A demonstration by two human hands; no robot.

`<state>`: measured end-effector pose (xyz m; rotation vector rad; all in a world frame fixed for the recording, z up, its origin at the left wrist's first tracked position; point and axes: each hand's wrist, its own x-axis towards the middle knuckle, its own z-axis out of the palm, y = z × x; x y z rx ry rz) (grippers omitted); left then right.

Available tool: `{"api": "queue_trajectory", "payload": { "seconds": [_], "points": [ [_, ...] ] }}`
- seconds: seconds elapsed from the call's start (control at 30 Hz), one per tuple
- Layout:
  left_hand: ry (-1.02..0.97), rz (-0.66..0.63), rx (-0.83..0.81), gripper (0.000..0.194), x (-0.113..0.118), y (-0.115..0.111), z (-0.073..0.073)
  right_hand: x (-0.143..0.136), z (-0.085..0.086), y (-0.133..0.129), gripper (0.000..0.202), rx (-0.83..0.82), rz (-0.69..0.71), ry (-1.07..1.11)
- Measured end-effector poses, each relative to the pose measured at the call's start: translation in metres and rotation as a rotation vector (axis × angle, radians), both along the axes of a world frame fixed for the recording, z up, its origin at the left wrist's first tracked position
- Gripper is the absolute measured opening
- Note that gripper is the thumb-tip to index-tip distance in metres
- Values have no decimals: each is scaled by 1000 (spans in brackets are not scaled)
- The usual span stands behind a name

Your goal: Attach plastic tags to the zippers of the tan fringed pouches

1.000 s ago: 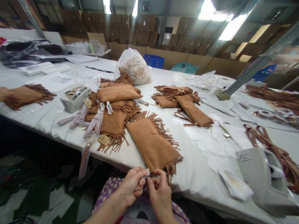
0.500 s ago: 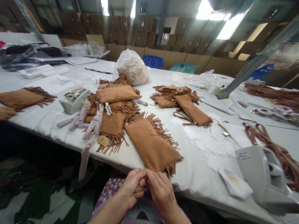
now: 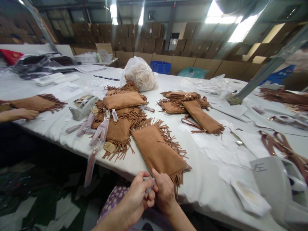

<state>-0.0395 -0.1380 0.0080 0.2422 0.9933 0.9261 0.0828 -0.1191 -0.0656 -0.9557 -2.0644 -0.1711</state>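
Observation:
A tan fringed suede pouch (image 3: pixel 158 147) lies at the table's front edge, its zipper side toward my hands. At its near corner, my left hand (image 3: pixel 138 195) is closed around a small crumpled, whitish see-through piece (image 3: pixel 149 188). My right hand (image 3: pixel 166 194) presses against it with bent fingers at the same corner. What the right fingertips grip is hidden. Left of this pouch lies a pile of similar pouches (image 3: pixel 125 101) with plastic-wrapped straps (image 3: pixel 99 130) and a tan tag (image 3: pixel 109 147).
Tape dispensers stand at right (image 3: pixel 271 183) and left (image 3: pixel 84 107). More pouches (image 3: pixel 201 115) lie right of centre near white paper sheets (image 3: pixel 216 144). A stuffed plastic bag (image 3: pixel 141 73) sits behind. Another person's hand (image 3: pixel 24 114) touches a pouch at far left.
My hands have shifted slightly, and the whitish piece now shows between them. The other person's hand at far left has come further into view. The whole view has tilted a little.

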Motion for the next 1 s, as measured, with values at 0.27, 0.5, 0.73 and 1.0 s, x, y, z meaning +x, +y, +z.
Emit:
{"api": "queue_trajectory", "payload": {
  "seconds": [0.27,0.5,0.73,1.0],
  "points": [
    [105,-192,74,47,0,-7,-12,-11,-3,5,53,-120,-147,22],
    [201,-304,136,49,-13,-14,-30,8,13,-6,63,-375,14,-138],
    [830,-228,527,34,-58,-3,-45,86,44,33,50,-395,-262,54],
    [151,64,211,76,-14,34,-44,73,5,64,45,-366,-398,-80]
  ]
}}
